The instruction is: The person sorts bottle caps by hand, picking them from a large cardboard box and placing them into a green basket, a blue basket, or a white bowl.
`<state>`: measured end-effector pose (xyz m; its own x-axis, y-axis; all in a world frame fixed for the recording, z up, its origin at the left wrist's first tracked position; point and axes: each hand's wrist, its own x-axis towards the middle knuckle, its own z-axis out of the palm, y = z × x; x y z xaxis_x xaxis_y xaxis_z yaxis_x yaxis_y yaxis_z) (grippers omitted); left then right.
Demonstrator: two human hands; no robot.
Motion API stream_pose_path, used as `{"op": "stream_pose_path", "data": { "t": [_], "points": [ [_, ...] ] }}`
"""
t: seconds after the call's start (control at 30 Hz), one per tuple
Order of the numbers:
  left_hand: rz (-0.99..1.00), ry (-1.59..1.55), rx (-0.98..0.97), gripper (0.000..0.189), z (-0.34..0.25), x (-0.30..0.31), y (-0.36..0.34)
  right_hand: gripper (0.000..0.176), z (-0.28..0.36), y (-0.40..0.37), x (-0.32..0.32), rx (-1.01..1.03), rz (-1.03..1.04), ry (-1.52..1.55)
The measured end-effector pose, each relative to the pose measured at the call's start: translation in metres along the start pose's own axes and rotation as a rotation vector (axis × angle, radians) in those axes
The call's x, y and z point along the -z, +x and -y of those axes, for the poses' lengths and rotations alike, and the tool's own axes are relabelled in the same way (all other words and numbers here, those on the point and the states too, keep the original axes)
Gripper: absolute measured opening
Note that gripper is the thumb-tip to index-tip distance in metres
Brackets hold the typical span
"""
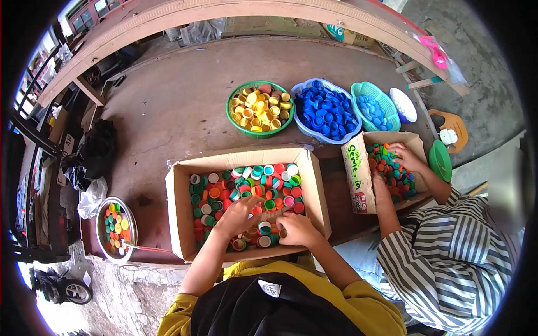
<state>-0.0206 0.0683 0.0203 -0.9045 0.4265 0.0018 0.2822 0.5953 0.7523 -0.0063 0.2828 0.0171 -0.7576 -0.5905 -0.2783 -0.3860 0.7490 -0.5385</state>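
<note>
A large open cardboard box (321, 210) stands in front of me, with many mixed bottle caps (216, 192) in red, green, orange and white inside. My left hand (240, 217) is over the caps near the middle of the box, its fingers bent and partly spread; whether a cap lies between them cannot be made out. Lower right in the box, my right hand (295, 228) has its fingers curled together among the caps near a brown one, and what they hold is too small to name.
Behind the box stand a green basket (230, 110) of yellow caps, a blue basket (295, 126) of dark blue caps and a teal basket (358, 89). A metal tray (100, 229) is at left. At right, a person in stripes (448, 241) reaches into a smaller box (355, 178).
</note>
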Motion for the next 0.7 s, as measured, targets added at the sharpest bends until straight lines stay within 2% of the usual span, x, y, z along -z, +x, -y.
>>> {"op": "stream_pose_path", "data": {
  "t": [0.3, 0.37, 0.6, 0.7],
  "points": [
    [0.034, -0.068, -0.006, 0.029, 0.012, -0.005, 0.004, 0.03, 0.001, 0.01, 0.001, 0.072, -0.207, 0.05],
    [0.021, -0.077, -0.075, 0.028, 0.029, -0.017, 0.006, 0.03, 0.002, 0.01, 0.005, 0.063, -0.249, 0.081],
    [-0.026, -0.202, -0.031, 0.023, -0.008, 0.001, -0.002, 0.03, 0.008, 0.007, 0.015, 0.073, -0.403, 0.128],
    [-0.115, -0.065, -0.104, 0.029, -0.014, 0.001, -0.014, 0.03, 0.011, 0.007, 0.014, 0.126, -0.461, 0.179]
  ]
}}
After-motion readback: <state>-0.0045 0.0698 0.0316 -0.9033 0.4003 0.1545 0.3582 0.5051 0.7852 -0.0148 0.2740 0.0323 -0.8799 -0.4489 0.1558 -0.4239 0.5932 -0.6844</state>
